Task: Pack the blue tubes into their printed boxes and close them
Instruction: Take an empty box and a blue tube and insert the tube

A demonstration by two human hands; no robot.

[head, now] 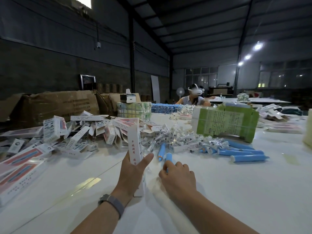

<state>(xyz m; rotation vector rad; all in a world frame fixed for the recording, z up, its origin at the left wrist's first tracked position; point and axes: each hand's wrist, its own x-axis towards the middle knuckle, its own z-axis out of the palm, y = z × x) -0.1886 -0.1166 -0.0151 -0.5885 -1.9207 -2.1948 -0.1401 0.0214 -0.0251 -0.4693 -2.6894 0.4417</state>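
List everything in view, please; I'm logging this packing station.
box: one, white with red print, upright in left hand
tube: one, blue, under right fingers
loose tubes: several, blue, table right
flat boxes: many, white and red, heap left
sachets: many, clear, table centre
green carton: one, behind the tubes
brown cartons: several, far left
table: one, white
other person: one, far side
left hand: holds the box
right hand: grips the tube
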